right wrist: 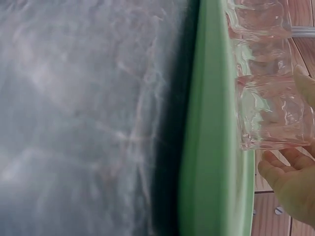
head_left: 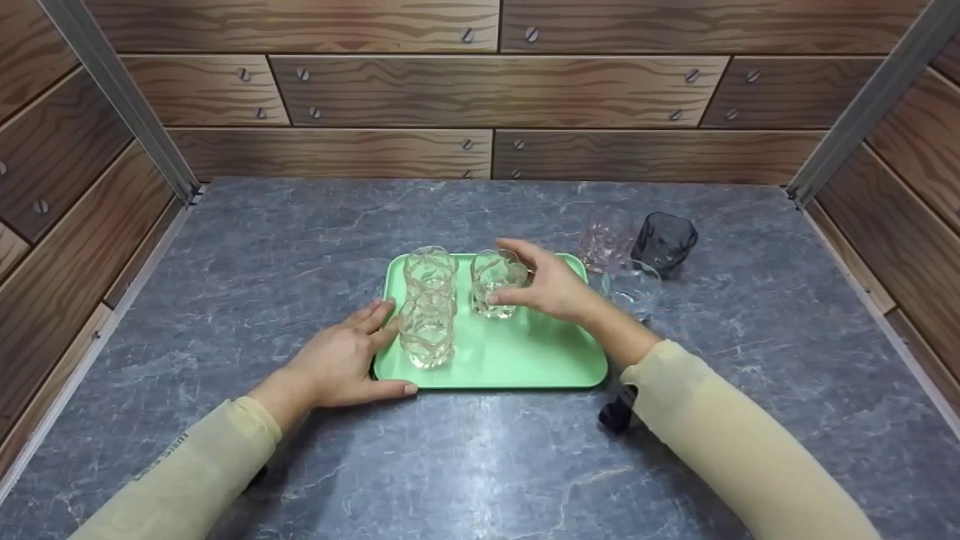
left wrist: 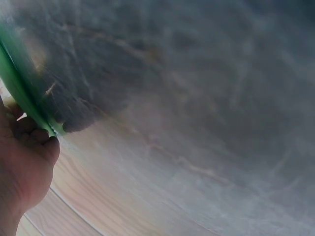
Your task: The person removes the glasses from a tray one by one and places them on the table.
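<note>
A light green tray (head_left: 517, 356) lies on the table. On its left part two clear drinking glasses stand one behind the other, the rear glass (head_left: 430, 270) and the front glass (head_left: 426, 334). My left hand (head_left: 341, 364) rests at the tray's front left corner, fingers along the left side and thumb at the front edge. Toward the tray's back, my right hand (head_left: 555, 285) has thumb and fingers round a third clear glass (head_left: 495, 289), which stands upright. In the right wrist view that glass (right wrist: 273, 115) shows between the thumb and the other fingers.
Right of the tray stand a pinkish clear glass (head_left: 606, 240), a dark grey glass (head_left: 664, 241) and another clear glass (head_left: 631, 285), partly behind my right wrist. The grey marbled table (head_left: 480, 465) is walled by wood-patterned panels (head_left: 480, 90) at the back and sides.
</note>
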`<act>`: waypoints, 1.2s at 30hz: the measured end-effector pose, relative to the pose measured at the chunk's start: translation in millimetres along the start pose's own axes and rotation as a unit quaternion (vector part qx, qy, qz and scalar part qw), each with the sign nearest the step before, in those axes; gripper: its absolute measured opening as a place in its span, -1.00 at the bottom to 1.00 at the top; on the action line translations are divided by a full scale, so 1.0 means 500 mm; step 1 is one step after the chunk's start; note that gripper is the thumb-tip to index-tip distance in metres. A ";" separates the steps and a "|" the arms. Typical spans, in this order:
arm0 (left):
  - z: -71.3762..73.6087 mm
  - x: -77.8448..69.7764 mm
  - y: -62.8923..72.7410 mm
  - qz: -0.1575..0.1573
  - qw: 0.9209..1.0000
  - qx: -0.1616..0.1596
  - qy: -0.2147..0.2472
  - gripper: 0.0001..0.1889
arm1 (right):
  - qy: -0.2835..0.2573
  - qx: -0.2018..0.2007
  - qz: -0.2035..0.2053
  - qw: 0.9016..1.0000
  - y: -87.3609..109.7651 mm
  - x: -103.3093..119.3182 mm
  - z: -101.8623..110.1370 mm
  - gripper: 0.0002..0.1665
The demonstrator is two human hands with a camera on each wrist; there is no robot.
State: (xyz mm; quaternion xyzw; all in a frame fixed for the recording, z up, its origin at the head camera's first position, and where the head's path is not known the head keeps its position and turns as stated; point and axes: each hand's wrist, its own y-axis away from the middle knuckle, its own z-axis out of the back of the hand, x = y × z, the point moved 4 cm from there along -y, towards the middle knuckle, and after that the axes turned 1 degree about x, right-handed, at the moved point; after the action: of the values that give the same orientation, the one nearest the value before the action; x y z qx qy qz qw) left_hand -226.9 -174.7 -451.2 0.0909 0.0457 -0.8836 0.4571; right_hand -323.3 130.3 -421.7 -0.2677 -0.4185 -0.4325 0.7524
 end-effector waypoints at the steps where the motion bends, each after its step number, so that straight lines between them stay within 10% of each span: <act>1: 0.000 0.000 0.000 0.000 1.000 0.000 0.000 0.20 | -0.001 -0.002 0.000 1.000 -0.001 -0.001 -0.001 0.17; 20: 0.001 0.000 0.000 0.000 1.000 0.000 0.001 0.21 | -0.025 -0.030 -0.009 0.999 0.018 0.020 0.010 0.01; 36: -0.001 -0.003 0.000 0.003 1.000 0.001 0.002 0.21 | -0.008 -0.072 0.027 0.997 0.118 0.126 0.187 -0.12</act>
State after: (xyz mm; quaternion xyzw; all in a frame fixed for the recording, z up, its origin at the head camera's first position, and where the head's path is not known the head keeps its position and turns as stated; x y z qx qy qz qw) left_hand -226.2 -173.6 -451.3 0.0929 0.0451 -0.8819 0.4599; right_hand -291.4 203.4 -322.4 -0.3360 -0.3845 -0.4392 0.7392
